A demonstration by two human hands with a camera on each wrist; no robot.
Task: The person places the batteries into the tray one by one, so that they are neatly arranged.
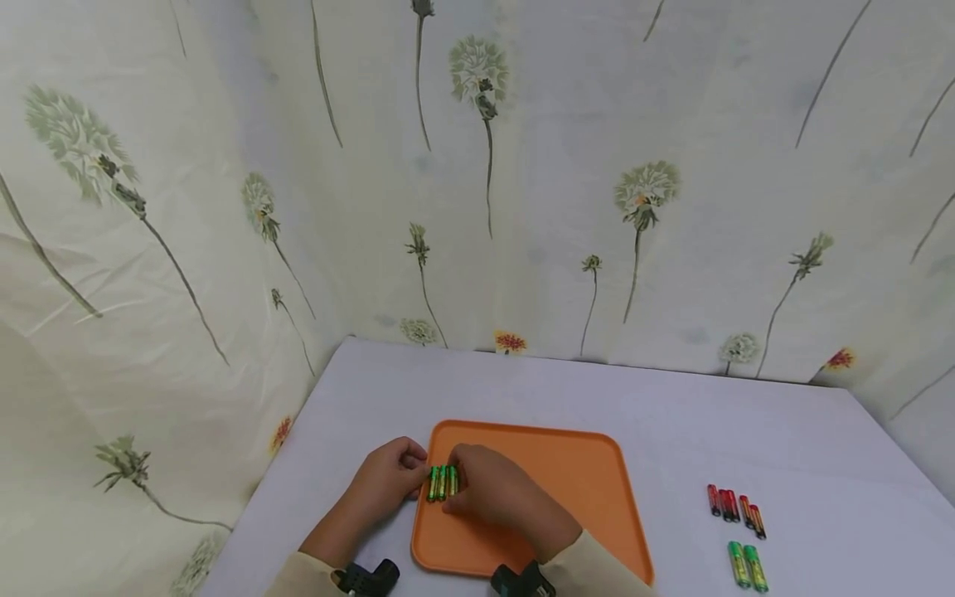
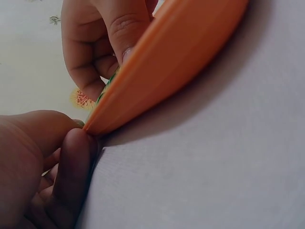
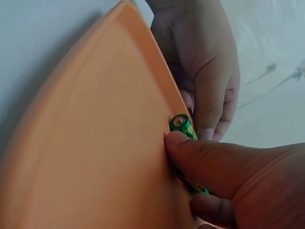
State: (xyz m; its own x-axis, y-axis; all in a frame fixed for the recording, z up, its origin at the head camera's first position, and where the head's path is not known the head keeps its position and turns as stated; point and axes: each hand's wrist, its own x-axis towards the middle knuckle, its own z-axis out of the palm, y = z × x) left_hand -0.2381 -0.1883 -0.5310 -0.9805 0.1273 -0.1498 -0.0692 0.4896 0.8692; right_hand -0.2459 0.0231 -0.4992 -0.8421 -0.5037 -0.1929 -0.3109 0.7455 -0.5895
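An orange tray (image 1: 559,464) lies on the table, with several green batteries (image 1: 442,483) side by side near its left edge. My left hand (image 1: 388,481) pinches the tray's left rim between thumb and forefinger, right beside the row; the left wrist view shows these fingertips (image 2: 78,138) meeting at the rim. Over the tray, my right hand (image 1: 492,493) holds the battery at the right end of the row. In the right wrist view its thumb lies along a green battery (image 3: 180,122) whose end faces the camera; the other fingers are partly hidden behind it.
To the right of the tray, several red-and-black batteries (image 1: 727,506) lie in a loose row on the white table (image 1: 671,431). Two larger green batteries (image 1: 748,567) lie in front of them. A flower-printed cloth (image 1: 537,182) hangs behind and to the left.
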